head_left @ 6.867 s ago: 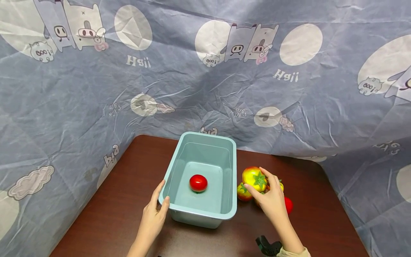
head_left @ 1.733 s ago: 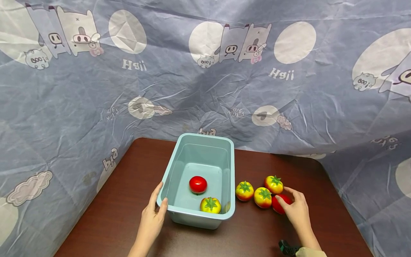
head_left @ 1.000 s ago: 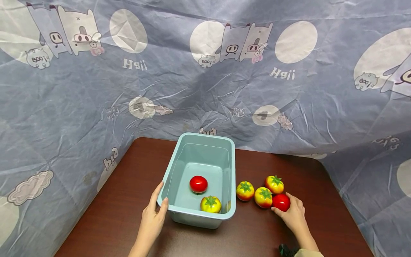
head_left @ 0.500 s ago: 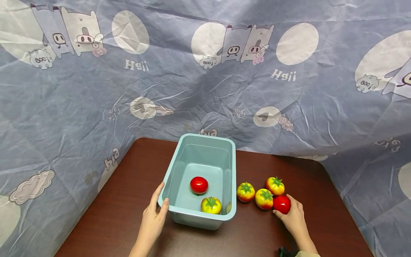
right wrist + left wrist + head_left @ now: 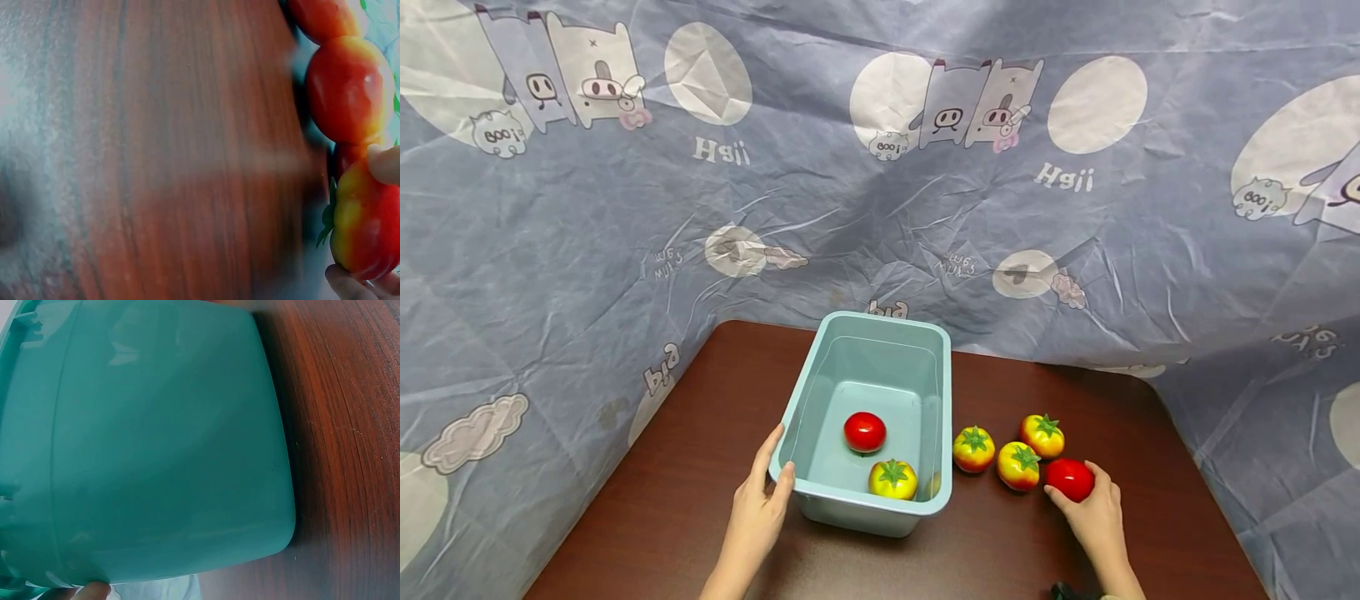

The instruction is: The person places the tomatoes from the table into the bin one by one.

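Note:
My right hand [image 5: 1096, 510] pinches a tomato [image 5: 1070, 480] between thumb and fingers, low at the table, its red underside facing the head camera. In the right wrist view the same tomato [image 5: 372, 228] shows a yellow shoulder and green leaves pointing down-left. Just left of it sit three yellow-red tomatoes, one nearest [image 5: 1018, 466], one behind [image 5: 1042, 436] and one beside the bin [image 5: 973, 450]. My left hand [image 5: 758, 508] holds the near left corner of a pale blue-green plastic bin [image 5: 880, 498]. Inside the bin lie a red tomato [image 5: 865, 432] and a yellow one [image 5: 893, 480].
The bin stands on a dark brown wooden table [image 5: 677, 500]. A blue-grey cloth [image 5: 820, 208] with cartoon prints hangs behind and along the sides. A dark object [image 5: 1063, 591] shows near my right wrist.
The yellow tomato that my right hand held earlier now lies in the bin. My right hand has since taken the red tomato at the right and shifted it slightly away from the others.

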Demonstrator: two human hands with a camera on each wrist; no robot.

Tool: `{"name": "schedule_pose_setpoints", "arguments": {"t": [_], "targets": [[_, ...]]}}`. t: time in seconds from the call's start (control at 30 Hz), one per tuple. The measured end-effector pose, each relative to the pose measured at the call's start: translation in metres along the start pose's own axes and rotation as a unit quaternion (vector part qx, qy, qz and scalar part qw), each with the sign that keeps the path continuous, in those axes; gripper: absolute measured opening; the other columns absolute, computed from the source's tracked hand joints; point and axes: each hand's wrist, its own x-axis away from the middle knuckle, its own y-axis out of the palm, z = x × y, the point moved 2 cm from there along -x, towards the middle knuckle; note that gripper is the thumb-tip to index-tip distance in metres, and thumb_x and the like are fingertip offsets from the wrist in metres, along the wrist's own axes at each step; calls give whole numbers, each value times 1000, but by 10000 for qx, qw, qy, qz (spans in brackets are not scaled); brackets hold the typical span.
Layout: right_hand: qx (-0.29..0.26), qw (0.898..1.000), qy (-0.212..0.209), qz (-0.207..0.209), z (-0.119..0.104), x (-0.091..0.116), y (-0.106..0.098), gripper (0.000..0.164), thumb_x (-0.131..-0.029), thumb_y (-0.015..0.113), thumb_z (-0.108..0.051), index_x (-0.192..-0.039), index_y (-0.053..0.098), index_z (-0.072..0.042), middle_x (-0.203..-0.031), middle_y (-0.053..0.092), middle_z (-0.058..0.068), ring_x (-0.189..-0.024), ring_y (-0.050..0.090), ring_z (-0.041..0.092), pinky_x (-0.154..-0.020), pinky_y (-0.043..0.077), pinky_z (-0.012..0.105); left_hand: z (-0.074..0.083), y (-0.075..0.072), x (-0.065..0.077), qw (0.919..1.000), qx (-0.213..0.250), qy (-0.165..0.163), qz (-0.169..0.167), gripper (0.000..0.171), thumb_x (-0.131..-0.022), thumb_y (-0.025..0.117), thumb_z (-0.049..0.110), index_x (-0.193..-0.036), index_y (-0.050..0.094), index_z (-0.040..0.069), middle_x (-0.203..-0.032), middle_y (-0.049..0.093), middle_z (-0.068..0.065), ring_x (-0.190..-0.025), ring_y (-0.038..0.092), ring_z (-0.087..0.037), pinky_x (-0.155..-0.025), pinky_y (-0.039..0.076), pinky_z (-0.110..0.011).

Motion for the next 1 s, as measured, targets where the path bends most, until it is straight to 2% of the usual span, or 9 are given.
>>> {"name": "schedule_pose_setpoints", "arguments": {"t": [0.17, 0.47, 0.57, 0.7, 0.77, 0.8, 0.87, 0.93, 1.0], "targets": [[-180, 9996, 190, 121, -2, 3, -10, 87, -83, 77, -28, -146, 28, 6, -134, 34, 38, -119, 39, 54, -98, 38, 69, 2, 0, 0, 10000, -5, 22, 30, 55, -100, 56, 25, -151, 37, 32, -149, 49, -10, -128, 54, -29, -98, 47, -54], [-452, 9981, 261, 321, -12, 4, -19, 89, -84, 76, -36, -148, 29, 3, -141, 35, 35, -126, 37, 51, -102, 35, 68, 6, -2, 2, 9999, -49, 93, 45, 54, -101, 55, 24, -151, 37, 32, -147, 51, -11, -124, 57, -29, -95, 48, -53], [-671, 9966, 213, 433, -19, 3, -19, 89, -84, 75, -38, -148, 29, 3, -143, 36, 33, -128, 37, 49, -104, 34, 67, 8, -3, 2, 10000, -37, 79, 26, 54, -101, 54, 24, -151, 37, 32, -147, 51, -11, -125, 57, -30, -96, 47, -54], [-1017, 9932, 101, 555, -35, 3, -21, 87, -85, 75, -40, -148, 31, 2, -144, 39, 31, -123, 43, 46, -101, 39, 63, 8, -3, 2, 10000, -10, 55, -14, 54, -101, 54, 24, -152, 37, 32, -148, 50, -11, -127, 56, -30, -97, 46, -54], [-1161, 9919, 61, 512, -45, 3, -22, 88, -85, 75, -42, -149, 31, 0, -143, 41, 30, -119, 47, 44, -91, 51, 43, 8, -3, 2, 10000, 12, 53, -16, 54, -101, 54, 25, -152, 37, 31, -148, 50, -11, -127, 55, -30, -98, 46, -54], [-1238, 9912, 58, 455, -50, 3, -23, 89, -85, 74, -43, -149, 30, -1, -143, 41, 29, -118, 47, 43, -85, 52, 31, 8, -3, 2, 10000, 11, 52, -14, 53, -101, 54, 25, -152, 37, 31, -148, 50, -11, -128, 55, -30, -98, 46, -54], [-1411, 9894, 58, 339, -60, 4, -24, 89, -86, 74, -43, -150, 29, -3, -143, 42, 27, -118, 49, 41, -73, 44, 11, 7, -3, 2, 10000, 3, 52, -6, 53, -101, 54, 25, -152, 37, 31, -148, 50, -12, -128, 55, -30, -99, 46, -54], [-1645, 9861, 60, 202, -71, 5, -25, 88, -87, 73, -43, -152, 28, -6, -143, 43, 26, -119, 49, 38, -64, 32, 0, 7, -3, 1, 10000, -10, 56, 5, 54, -101, 54, 25, -152, 37, 31, -147, 51, -12, -128, 55, -31, -98, 46, -54], [-1908, 9816, -9, 89, -83, 6, -25, 86, -88, 73, -40, -152, 27, -6, -143, 41, 25, -121, 48, 37, -65, 33, -2, 7, -3, 1, 10000, -39, 58, 17, 53, -101, 54, 25, -152, 37, 31, -147, 51, -12, -127, 56, -31, -98, 46, -55]]}}
